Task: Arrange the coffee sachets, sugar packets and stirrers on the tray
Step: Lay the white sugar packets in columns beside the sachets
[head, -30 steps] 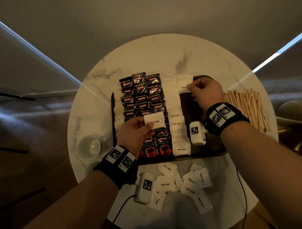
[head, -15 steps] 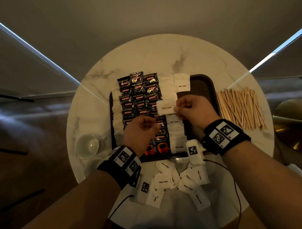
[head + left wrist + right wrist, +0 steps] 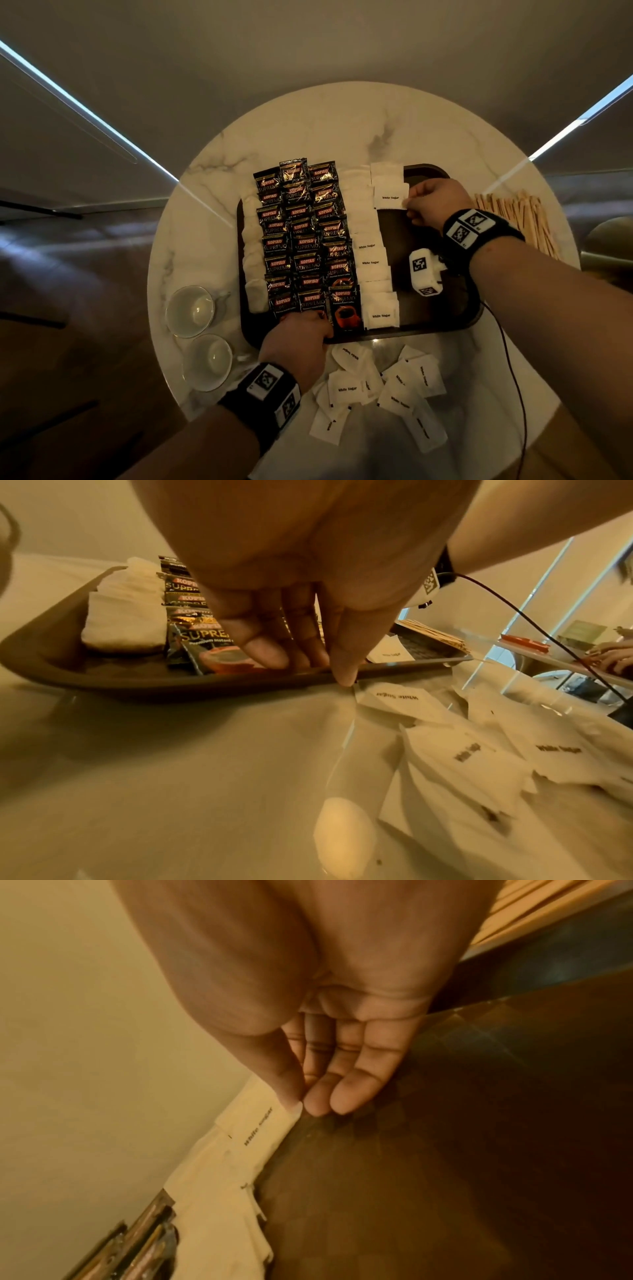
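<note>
Pinching: my right hand (image 3: 436, 204) nips a white paper sugar packet (image 3: 390, 196) by its edge, far end of the dark brown tray (image 3: 442, 329).
Left hand (image 3: 298, 346): fingers resting straight on the tray's near rim, holding nothing.
Loose packets (image 3: 383, 390): table, before the tray.

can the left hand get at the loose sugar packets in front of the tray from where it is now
Probably yes. The left hand rests on the tray near edge, and the loose sugar packets lie just beside it on the table, nothing between.

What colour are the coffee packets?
The coffee packets are black with red labels, clearest in the head view.
</note>
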A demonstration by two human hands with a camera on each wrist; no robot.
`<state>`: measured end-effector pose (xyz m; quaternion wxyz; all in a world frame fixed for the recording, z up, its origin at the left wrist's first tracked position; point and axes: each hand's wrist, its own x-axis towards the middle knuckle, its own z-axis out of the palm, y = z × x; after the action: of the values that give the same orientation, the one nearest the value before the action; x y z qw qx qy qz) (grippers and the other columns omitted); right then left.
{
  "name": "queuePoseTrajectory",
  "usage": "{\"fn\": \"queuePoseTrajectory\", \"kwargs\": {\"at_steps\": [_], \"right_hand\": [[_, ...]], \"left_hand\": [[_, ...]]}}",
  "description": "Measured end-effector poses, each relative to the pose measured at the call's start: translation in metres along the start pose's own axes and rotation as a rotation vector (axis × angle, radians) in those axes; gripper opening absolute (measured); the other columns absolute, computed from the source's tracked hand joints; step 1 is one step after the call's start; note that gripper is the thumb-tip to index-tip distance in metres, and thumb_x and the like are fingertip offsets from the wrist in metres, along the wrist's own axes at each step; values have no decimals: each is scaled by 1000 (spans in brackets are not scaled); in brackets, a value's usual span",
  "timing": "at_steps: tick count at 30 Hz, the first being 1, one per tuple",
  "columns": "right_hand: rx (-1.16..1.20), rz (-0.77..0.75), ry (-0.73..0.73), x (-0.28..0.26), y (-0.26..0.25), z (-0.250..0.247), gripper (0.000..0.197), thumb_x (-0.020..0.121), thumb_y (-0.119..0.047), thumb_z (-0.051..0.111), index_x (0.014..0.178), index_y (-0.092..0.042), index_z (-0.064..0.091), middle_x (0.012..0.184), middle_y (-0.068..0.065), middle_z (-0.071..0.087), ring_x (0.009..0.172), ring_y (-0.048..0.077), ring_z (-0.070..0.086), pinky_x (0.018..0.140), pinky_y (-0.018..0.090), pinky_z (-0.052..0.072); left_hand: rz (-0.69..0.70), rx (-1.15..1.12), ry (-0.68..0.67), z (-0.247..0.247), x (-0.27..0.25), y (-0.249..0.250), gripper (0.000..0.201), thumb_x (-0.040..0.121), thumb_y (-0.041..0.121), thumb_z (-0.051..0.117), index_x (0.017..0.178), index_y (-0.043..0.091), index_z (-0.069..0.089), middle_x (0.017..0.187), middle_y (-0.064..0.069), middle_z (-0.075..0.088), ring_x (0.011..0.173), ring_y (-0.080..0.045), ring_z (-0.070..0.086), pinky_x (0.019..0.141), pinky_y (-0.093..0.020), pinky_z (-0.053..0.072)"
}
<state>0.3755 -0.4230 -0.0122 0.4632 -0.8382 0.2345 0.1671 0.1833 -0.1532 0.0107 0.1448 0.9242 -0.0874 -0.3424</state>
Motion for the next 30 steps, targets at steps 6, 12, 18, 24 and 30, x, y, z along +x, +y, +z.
{"fn": "queuePoseTrajectory", "kwargs": {"at_steps": [6,12,18,24,30], "right_hand": [[-107,-8,104,7,3,9,18,84,-34,84,90,-21,73,83,2,75,76,19,73,74,38,63],[-188,2,179,12,3,13,11,84,-28,82,80,-25,72,85,-2,75,86,20,73,85,42,63],[-129,20,181,14,3,17,30,82,-53,78,83,-23,73,80,1,74,79,22,72,78,42,63],[-178,39,196,19,-1,20,30,81,-46,85,89,-22,68,85,-5,65,81,17,60,70,30,46],[-198,37,211,23,7,21,25,84,-39,84,94,-21,70,91,-2,69,82,18,61,70,30,45]], "left_hand": [[57,113,-16,1,-2,4,35,98,18,52,129,30,62,132,11,55,122,-17,51,94,-35,53],[106,175,3,-5,-5,7,38,97,11,47,131,26,58,133,9,52,121,-17,51,86,-33,50],[110,182,5,-8,-4,2,38,98,11,47,131,27,60,133,9,54,121,-17,52,89,-33,51],[109,162,34,-4,-4,-1,37,98,13,49,129,29,60,133,12,54,121,-15,51,86,-31,50],[117,167,51,1,-3,-4,35,100,14,49,129,29,60,134,12,54,122,-15,51,88,-32,51]]}}
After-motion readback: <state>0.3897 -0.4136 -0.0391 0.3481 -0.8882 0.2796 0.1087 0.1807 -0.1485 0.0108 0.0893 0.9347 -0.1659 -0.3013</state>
